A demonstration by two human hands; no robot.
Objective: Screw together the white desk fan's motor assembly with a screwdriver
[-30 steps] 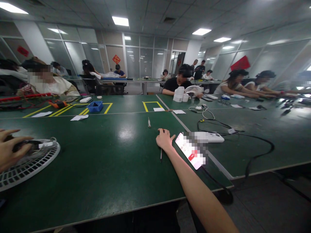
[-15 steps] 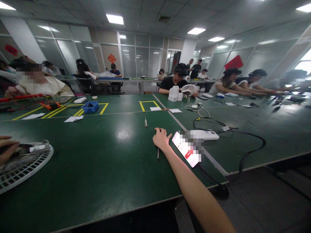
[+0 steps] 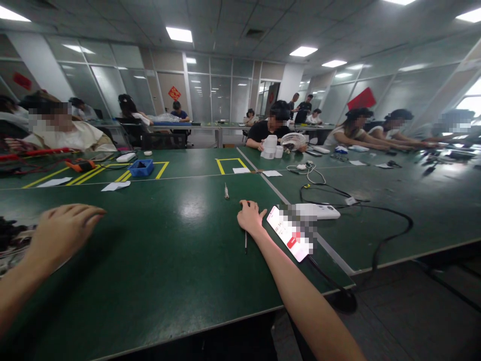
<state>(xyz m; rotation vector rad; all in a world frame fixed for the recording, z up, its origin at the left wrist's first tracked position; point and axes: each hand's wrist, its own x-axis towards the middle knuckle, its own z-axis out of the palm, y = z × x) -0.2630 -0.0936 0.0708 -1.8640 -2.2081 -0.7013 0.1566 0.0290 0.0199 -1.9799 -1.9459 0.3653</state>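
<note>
My right hand (image 3: 250, 218) rests on the green table with its fingers curled round a screwdriver (image 3: 245, 242). Its thin metal shaft shows below my palm, while my fingers cover most of the handle. At the left, my left hand (image 3: 69, 230) hovers with its fingers stretched out and nothing visible in them. Beside and partly behind it lies a fan part (image 3: 17, 245) with dark pieces and wires, cut off by the picture's edge. A lit phone (image 3: 283, 228) lies just right of my right hand. Farther forward is a small pale tool (image 3: 226, 191).
A white power bank-like block (image 3: 323, 211) and black cable (image 3: 408, 220) lie to the right. Ahead are a blue bin (image 3: 140, 168), paper slips (image 3: 115, 186) and an orange meter (image 3: 80, 165). Across the table, a person (image 3: 278, 123) handles a fan (image 3: 293, 142); other people sit around.
My left hand has come farther into view, moving right from the fan part, and now covers some of it. The fan's white grille shows less. My right hand stays on the screwdriver.
</note>
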